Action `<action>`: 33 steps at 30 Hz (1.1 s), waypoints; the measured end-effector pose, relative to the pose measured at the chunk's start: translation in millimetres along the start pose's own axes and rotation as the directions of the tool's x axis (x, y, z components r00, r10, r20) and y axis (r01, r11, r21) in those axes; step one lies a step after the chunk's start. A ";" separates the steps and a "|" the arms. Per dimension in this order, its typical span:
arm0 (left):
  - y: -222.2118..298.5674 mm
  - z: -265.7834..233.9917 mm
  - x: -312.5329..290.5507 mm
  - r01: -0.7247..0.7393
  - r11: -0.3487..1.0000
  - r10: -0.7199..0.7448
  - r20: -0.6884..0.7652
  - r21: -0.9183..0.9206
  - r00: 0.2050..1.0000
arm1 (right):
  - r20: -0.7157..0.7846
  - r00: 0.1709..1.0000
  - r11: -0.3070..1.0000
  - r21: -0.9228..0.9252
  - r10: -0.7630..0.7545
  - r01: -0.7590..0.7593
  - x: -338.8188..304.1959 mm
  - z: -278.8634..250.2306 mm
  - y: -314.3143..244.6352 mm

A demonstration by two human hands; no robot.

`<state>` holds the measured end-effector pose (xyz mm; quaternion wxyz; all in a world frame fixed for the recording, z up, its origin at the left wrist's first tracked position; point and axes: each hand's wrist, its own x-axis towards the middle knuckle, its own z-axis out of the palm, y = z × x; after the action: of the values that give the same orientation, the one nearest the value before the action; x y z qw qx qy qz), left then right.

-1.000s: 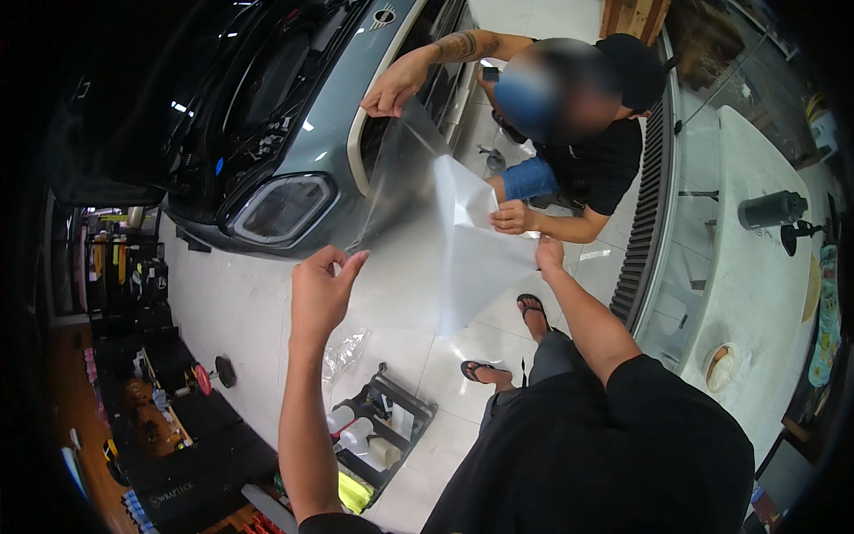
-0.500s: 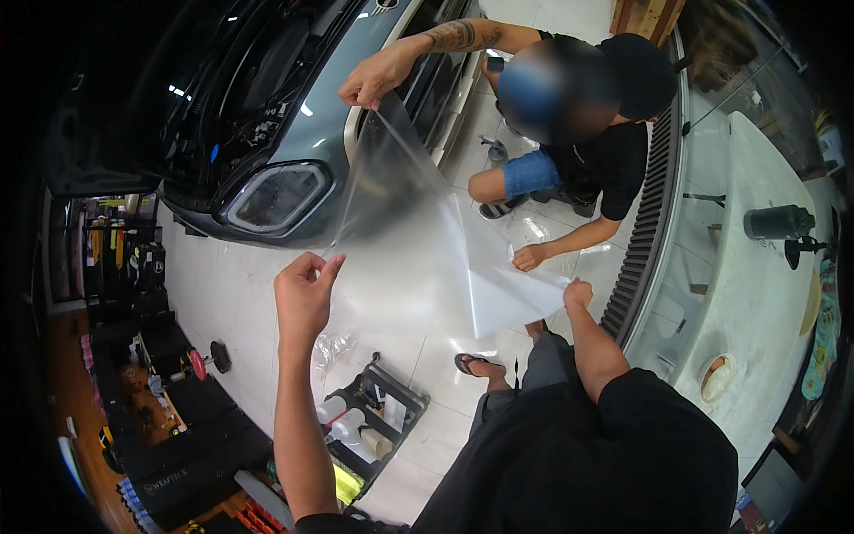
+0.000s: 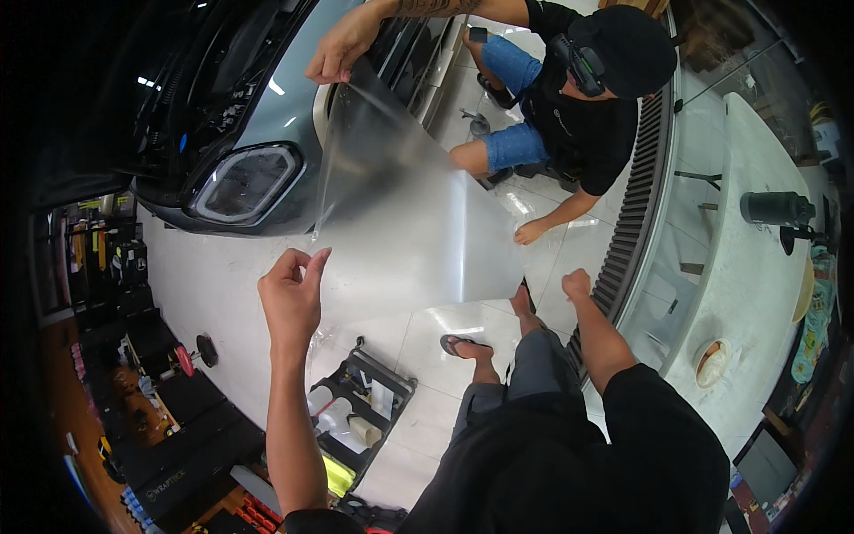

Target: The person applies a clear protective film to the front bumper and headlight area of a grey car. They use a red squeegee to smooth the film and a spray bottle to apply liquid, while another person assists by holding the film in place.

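A large sheet of clear film [image 3: 400,240] hangs stretched beside the car's front. At its near left corner my left hand [image 3: 292,298] is closed in a pinch on the film, thumb raised. Out to the right, my right hand [image 3: 576,285] is closed in a fist beyond the sheet's visible right edge. Whether a thin bit of film runs into that fist I cannot make out. A co-worker's hand [image 3: 345,46] pinches the upper corner next to the car. That person's other hand [image 3: 531,232] is lowered close to the sheet's right side.
The car's headlight [image 3: 249,184] and open engine bay are at the upper left. A co-worker [image 3: 587,116] crouches opposite me. Below the film stands a low wheeled cart [image 3: 390,378] with bottles. A white table [image 3: 712,294] is at right, beside a dark floor grate [image 3: 636,205].
The white folded part of the sheet between my hands has opened out, and its right edge has drawn away from my right hand. The co-worker's upper hand has shifted up and left.
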<state>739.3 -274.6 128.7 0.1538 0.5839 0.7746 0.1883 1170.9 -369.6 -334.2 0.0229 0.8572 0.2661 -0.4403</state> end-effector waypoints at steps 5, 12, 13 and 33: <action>-2.1 -2.5 0.1 -0.055 0.998 0.056 -0.037 0.023 0.998 | -0.206 0.826 0.817 0.151 -0.525 0.557 -78.9 10.2 -80.1; -30.4 -6.7 -4.8 -0.276 0.953 0.260 -0.129 -0.122 0.957 | 0.507 0.462 0.554 0.038 -0.728 0.832 -286.8 11.0 -109.2; -33.4 -6.4 -7.2 -0.242 0.952 0.233 -0.072 -0.186 0.970 | 0.600 0.411 0.540 0.042 -0.686 0.840 -301.2 38.2 -92.0; -91.5 98.6 -53.2 -0.381 0.837 0.275 -0.301 -0.391 0.913 | 0.576 -0.409 -0.231 0.358 -0.708 0.905 -606.5 569.7 -165.0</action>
<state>721.5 -337.4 -0.4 0.1558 0.6322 0.6114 0.4497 383.7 -648.4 -185.1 -0.1120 0.0935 0.8572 -0.4939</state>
